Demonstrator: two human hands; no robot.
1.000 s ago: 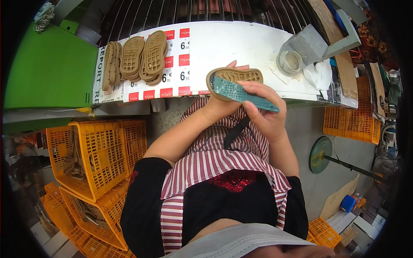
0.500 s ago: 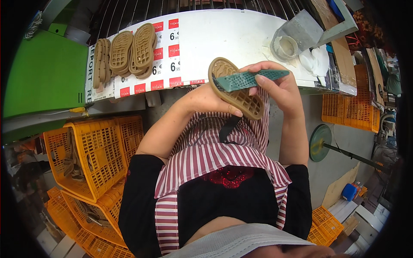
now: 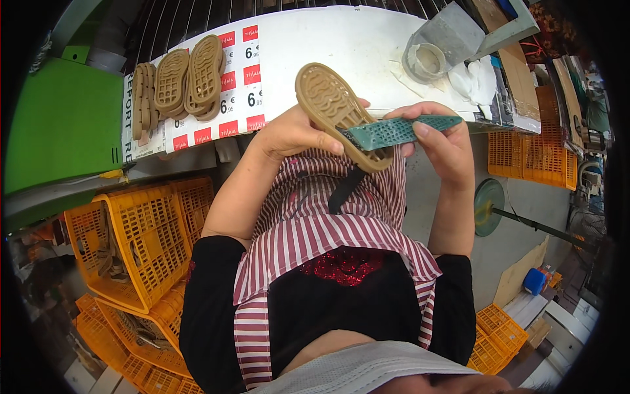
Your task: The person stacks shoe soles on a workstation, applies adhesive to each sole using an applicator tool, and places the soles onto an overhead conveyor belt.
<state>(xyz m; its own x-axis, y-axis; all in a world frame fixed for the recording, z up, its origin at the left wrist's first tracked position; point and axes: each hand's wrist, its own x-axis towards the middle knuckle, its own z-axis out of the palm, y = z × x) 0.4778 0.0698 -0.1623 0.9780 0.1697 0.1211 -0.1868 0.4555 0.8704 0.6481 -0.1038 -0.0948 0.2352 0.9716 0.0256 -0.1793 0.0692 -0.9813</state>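
My left hand [image 3: 293,133] grips a tan shoe sole [image 3: 326,92] by its side, thumb on the near edge. The sole is tilted, with its inner side up, showing ribs at one end and a grid of hollows at the other. Pinched in my right hand [image 3: 445,146] is a flat green strip with a dimpled surface [image 3: 394,131]. Its left end meets the sole around the middle and covers part of the grid; the exact contact is hidden. More tan soles [image 3: 205,69] stand stacked at the left of the white worktable [image 3: 315,43].
Toward the table's far right stand a grey container [image 3: 426,60] and a crumpled white cloth [image 3: 474,85]. A green panel [image 3: 72,121] borders the left side. Orange crates [image 3: 151,243] are stacked at lower left, and another orange crate [image 3: 525,154] stands at right.
The sole has shifted left and its ribbed end has risen toward the table. The green strip has moved right along it, toward the grid end. My left thumb sits farther up the edge.
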